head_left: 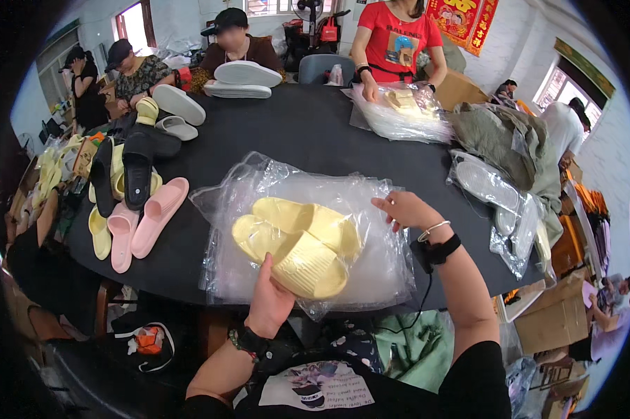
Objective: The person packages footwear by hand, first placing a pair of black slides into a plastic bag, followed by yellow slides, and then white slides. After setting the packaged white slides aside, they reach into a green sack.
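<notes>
Pinching the near end of a pair of pale yellow slippers [297, 244], the left hand [269, 300] is closing its grip on the sole, thumb on top and fingers underneath. The pair is lying stacked on a heap of clear plastic bags [371, 272], at the near edge of the round black counter [308, 133]. The right hand [406, 209] is resting to the right of the slippers, its grip spread, fingertips pressing the plastic flat.

Slipping looks like the main risk: the bags are slick and loosely piled, so the heap could slide off the counter's edge, or the upper slipper could skid off the lower one.

Left of the slippers, pink slippers [147, 220] are lying loose beside black and yellow ones. Beyond them, across the counter, a person in a red shirt [397, 38] is handling another bagged yellow pair [402, 101]. Right of the slippers, a bagged white pair [486, 185] is waiting. A red hanging banner with gold figures [462, 21] is showing on the far wall.
</notes>
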Demonstrator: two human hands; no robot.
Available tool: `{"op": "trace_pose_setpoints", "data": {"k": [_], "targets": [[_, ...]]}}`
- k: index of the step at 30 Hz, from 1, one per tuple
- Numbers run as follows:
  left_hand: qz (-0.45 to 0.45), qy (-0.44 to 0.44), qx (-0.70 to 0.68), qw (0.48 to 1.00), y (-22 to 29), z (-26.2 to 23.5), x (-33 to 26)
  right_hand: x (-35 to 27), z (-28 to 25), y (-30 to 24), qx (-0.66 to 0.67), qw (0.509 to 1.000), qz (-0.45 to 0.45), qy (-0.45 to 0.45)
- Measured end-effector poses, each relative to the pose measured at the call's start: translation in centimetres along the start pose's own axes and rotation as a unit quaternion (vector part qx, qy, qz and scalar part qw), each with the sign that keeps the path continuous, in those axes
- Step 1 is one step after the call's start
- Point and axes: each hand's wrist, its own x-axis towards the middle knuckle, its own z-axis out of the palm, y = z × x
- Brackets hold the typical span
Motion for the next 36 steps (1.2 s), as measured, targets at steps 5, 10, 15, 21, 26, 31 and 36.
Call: {"op": "trace_pose_setpoints", "data": {"k": [5, 10, 15, 21, 26, 31, 36], "targets": [[-0.013, -0.005, -0.011, 1.000, -0.2, 0.5, 0.2, 1.9, 3.1, 4.4, 0.223, 0.972, 0.036, -0.063], [0.050, -0.005, -0.002, 0.999, -1.2, 1.0, -0.3, 3.6, 2.8, 4.9, 0.300, 0.949, -0.055, 0.077], [0.047, -0.011, -0.038, 0.998, -2.9, 1.6, -1.0, 4.9, 2.9, 3.1, 0.330, 0.933, -0.063, 0.130], [-0.201, 0.017, 0.002, 0.980, -2.5, 2.1, -3.3, 7.9, 3.7, 6.4, 0.345, 0.933, 0.026, 0.096], [-0.354, -0.131, 0.312, 0.872, -0.6, 5.8, -4.8, 8.0, 3.0, 5.7, 0.306, 0.949, 0.020, 0.073], [0.332, -0.393, 0.760, 0.397, -3.7, 7.1, -4.0, 8.0, 2.7, 4.6, 0.301, 0.951, 0.016, 0.064], [0.331, -0.358, 0.831, 0.266, -8.0, 3.5, 0.4, 7.9, 2.0, 5.2, 0.299, 0.949, -0.014, 0.096]]}}
